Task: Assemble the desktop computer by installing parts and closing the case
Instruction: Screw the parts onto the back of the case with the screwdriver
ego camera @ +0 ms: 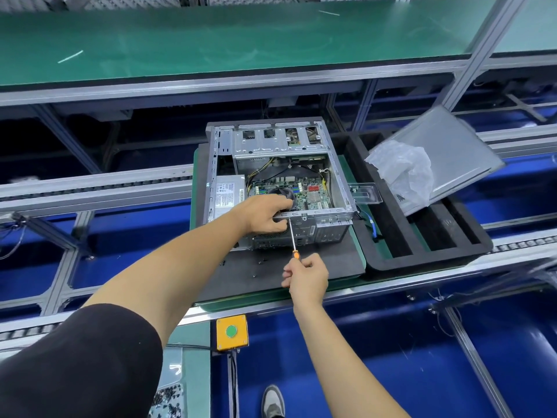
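The open computer case lies on its side on a dark foam mat, toward the mat's back edge, with its circuit board facing up and a silver power supply along its left wall. The left hand reaches over the case's near rim, fingers curled down around that rim beside the fan; what the fingertips touch inside is hidden. Just right of it, a screwdriver stands tilted, its tip against the near metal rim of the case and its orange handle toward the mat's front edge. The right hand grips that handle, fingers wrapped round it. A few small dark specks, probably screws, lie on the mat near its front. To the right, touching the mat's right edge, sits a black foam tray. A grey side panel leans across the tray's back corner, with a crumpled plastic bag on it.
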Motion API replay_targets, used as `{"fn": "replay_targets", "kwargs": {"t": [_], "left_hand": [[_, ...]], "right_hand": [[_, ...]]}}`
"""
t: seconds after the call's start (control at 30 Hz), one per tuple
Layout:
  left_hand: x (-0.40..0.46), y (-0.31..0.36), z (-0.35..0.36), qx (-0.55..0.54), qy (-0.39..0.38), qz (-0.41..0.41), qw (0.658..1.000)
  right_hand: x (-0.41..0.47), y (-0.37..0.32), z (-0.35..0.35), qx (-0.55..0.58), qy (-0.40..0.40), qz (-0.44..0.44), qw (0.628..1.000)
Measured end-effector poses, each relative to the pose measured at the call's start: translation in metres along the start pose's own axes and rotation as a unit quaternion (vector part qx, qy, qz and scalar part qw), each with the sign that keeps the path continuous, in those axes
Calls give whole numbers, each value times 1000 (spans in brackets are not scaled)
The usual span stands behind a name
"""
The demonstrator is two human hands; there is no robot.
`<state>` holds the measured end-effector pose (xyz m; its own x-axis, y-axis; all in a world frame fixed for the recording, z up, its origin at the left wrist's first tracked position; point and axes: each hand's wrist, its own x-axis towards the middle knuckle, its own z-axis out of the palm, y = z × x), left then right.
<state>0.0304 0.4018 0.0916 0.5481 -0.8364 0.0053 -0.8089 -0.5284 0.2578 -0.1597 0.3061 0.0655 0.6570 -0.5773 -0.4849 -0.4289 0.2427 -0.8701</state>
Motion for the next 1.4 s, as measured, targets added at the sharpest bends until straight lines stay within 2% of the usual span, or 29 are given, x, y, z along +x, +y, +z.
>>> {"fn": "replay_targets", "kwargs": {"t": [0.1, 0.17, 0.23, 0.27, 0.37, 0.43, 0.5, 0.6, 0.73, 0.83, 0.9, 0.97, 1.03, 1.1, 1.17, 1.23, 1.3, 1.4], "left_hand": [[2, -2, 0, -3, -3, 2, 1000], [3, -4, 2, 6, -1, -7, 1000], [2, -5, 3, 13, 8, -9, 1000], [2, -5, 4, 14, 13, -9, 1000], [1, -6, 5, 18, 26, -17, 999], [1, -7, 6, 21, 27, -16, 999], [1, -7, 7, 21, 26, -14, 999], [1, -7, 6, 23, 26, -14, 999], [2, -7, 6, 25, 25, -11, 999], [1, -9, 7, 23, 26, -6, 999], [2, -9, 8, 26, 27, -1, 999], [3, -10, 8, 30, 29, 5, 999], [2, -11, 9, 37, 34, 13, 999], [2, -13, 10, 38, 37, 21, 998], [2, -13, 10, 39, 36, 25, 998], [2, -13, 9, 37, 35, 23, 998], [2, -11, 9, 32, 32, 15, 999], [2, -10, 8, 28, 27, 5, 999]], "right_hand": [[-1, 0, -1, -94, 39, -38, 994], [1, -1, -2, -82, 24, -27, 996], [4, -6, -2, 26, -31, 56, 998], [5, -9, -2, 95, -65, 117, 986], [6, -16, -3, 268, -143, 274, 913], [6, -19, -5, 313, -171, 315, 880], [6, -20, -5, 283, -181, 302, 892], [4, -20, -1, 172, -133, 242, 946], [1, -13, 2, 47, -68, 78, 994], [-2, -5, 3, -106, 2, -41, 994], [-2, -2, 4, -152, 21, -70, 986], [-1, -4, 6, -80, -26, -33, 996], [3, -7, 5, 43, -95, 62, 993], [9, -8, -2, 152, -164, 159, 962], [16, -7, -10, 249, -224, 234, 913], [20, -7, -14, 259, -250, 255, 897], [22, -7, -14, 201, -232, 239, 921], [21, -7, -10, 120, -162, 200, 959]]}}
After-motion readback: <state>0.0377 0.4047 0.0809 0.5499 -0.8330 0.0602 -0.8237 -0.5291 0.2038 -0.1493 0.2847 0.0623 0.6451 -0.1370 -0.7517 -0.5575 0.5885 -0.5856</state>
